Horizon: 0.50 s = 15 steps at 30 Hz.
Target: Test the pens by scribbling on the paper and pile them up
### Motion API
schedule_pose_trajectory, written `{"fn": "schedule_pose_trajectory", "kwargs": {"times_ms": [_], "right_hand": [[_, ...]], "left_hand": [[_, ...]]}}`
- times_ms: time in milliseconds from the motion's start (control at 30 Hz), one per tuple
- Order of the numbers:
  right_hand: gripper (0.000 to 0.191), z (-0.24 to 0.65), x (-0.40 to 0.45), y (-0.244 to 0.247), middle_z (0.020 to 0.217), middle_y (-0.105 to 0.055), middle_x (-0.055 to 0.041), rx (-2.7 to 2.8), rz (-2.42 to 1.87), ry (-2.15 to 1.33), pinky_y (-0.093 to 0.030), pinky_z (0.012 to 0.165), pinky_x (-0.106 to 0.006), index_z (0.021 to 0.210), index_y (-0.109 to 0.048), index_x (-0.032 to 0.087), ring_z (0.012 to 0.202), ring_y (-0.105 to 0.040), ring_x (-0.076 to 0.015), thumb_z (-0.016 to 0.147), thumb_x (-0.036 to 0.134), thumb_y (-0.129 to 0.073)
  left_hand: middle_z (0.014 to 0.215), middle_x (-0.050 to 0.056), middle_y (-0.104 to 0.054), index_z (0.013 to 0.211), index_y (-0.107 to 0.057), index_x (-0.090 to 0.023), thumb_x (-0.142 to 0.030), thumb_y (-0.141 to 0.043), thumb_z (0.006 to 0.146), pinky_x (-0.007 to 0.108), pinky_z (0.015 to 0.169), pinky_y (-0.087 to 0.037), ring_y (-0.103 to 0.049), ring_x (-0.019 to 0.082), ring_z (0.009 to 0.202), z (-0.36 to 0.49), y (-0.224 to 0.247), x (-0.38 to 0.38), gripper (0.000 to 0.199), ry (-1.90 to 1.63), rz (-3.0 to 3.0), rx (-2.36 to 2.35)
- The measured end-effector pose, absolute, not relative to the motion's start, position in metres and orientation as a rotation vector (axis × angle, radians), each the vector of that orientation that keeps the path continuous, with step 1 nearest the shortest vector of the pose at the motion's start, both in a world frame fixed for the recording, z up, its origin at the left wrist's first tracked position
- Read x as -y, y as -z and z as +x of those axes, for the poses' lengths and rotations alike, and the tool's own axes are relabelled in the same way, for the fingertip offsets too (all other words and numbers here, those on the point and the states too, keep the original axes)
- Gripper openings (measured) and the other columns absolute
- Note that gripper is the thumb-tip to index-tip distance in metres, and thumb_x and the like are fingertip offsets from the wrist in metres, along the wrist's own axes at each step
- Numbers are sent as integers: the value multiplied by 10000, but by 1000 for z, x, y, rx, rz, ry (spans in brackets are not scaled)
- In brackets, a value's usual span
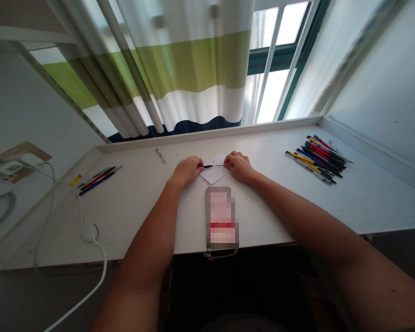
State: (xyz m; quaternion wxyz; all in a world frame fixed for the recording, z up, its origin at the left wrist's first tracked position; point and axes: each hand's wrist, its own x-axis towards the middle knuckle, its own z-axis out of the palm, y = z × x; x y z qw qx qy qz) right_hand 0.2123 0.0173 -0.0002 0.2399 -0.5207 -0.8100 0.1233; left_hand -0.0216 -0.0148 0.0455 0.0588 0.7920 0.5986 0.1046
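Over a small sheet of white paper (212, 175) with faint writing, my two hands face each other. My left hand (188, 169) is closed, its fingertips pinching a black pen part (207, 166) that points right. Opposite it, my right hand (239, 166) pinches a thin dark rod (219, 165), which looks like a pen refill. The two pieces lie nearly in line; whether they touch is too small to tell. Nearer the desk's front edge lies a phone (222, 216) with a blurred-out screen.
A pile of black, red, yellow and blue pens (320, 159) lies at the right. Several more pens (98, 180) lie at the left, near a white cable (102, 249). A single pen (160, 155) sits behind my left hand. A raised rim (207, 138) runs along the desk's back.
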Motion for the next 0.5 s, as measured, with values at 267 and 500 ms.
{"fn": "schedule_pose_trajectory", "kwargs": {"times_ms": [267, 500], "right_hand": [[148, 212, -15, -2, 1183, -649, -130, 2223, -1403, -365, -391, 1025, -519, 974, -708, 220, 1175, -536, -324, 973, 217, -559], [168, 211, -15, 2, 1077, -673, -86, 2271, -1205, -339, -317, 1072, -486, 942, -721, 227, 1117, -564, -280, 994, 246, -563]], "left_hand": [[1085, 70, -737, 994, -737, -219, -277, -628, 963, 358, 903, -509, -667, 253, 1011, -18, -44, 15, 127, -341, 2400, -1751], [1087, 73, -752, 1103, -746, -213, -257, -613, 968, 363, 955, -509, -670, 250, 1037, -1, -39, 16, 195, -375, 2459, -1594]]}}
